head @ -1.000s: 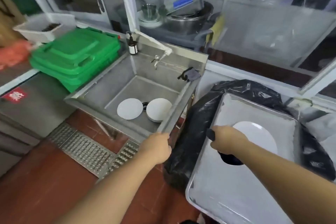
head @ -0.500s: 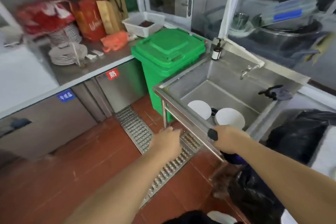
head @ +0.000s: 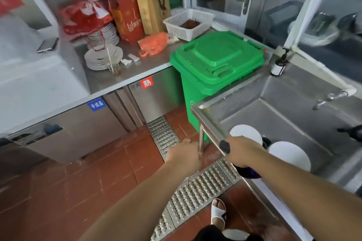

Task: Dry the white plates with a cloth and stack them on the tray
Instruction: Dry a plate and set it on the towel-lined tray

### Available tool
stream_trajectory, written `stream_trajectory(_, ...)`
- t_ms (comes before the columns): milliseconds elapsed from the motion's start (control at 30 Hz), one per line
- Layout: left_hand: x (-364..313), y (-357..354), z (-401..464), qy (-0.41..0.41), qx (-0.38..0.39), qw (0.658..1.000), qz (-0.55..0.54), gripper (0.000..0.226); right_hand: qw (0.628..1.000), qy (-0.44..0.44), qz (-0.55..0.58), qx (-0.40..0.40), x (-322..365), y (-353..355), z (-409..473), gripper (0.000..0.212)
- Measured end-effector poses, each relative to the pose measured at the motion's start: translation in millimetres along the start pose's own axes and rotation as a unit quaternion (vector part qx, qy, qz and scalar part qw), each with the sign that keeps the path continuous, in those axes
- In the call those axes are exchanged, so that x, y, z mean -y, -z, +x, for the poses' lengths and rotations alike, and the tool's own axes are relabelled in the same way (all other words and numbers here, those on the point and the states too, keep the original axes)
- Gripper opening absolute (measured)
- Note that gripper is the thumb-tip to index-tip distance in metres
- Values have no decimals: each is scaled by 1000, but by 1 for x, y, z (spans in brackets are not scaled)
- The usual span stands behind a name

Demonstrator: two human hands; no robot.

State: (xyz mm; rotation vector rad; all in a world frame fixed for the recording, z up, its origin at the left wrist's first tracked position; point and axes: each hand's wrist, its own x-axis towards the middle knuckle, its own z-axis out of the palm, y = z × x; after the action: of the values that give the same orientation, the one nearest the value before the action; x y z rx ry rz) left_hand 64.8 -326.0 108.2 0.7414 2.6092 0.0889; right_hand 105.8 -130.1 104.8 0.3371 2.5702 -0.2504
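We find the person standing at the near left corner of the steel sink (head: 203, 110), both arms extended forward. The right hand (head: 242, 151) is closed into a fist on a dark cloth (head: 248, 172), most of which hangs bunched below the palm; a dark tab of it, or of something else we cannot identify, protrudes beside the thumb. We judge the cloth is kept in this hand so that it is ready the moment a plate is lifted. The left hand (head: 184, 155) hovers over the floor drain grate (head: 195, 191), just left of the sink's front leg, holding nothing; its fingers curl loosely downward, and how far they are spread we cannot tell, since only the back of the hand shows.

Two white plates (head: 290, 155) lie flat on the sink floor, near its front wall, on either side of the drain; the left one (head: 244, 133) is partly hidden behind the right hand. They rest there, we infer, because they were washed there and await drying. The tray is out of view.

A separate stack of plates (head: 103, 58) stands on the bench toward its left end, near the red bags; whether it belongs to the task we cannot say. A green bin (head: 217, 62) stands between bench and sink.

In our judgement the next step is to lift a plate with the free left hand.
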Motion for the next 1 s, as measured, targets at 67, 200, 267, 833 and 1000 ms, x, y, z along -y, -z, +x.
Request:
stream_trajectory(67,-5,17,27,11,-2,1000,2,35,1000,9,-3,4,-8,20,25,26)
stream_trajectory(200,-16,46,81,30,-5,1000,-6,38,1000,18,7,-23,-27,55,75,24)
stream_trajectory(267,-22,55,107,35,-2,999,-4,40,999,16,32,-34,-38,67,96,34)
stream_trajectory(833,-75,54,330,-188,72,974,106,34,942,-249,224,26,-162,59,173,34)
stream_trajectory(1000,-87,50,383,-269,99,948,135,29,885,-345,312,0,-176,39,173,57)
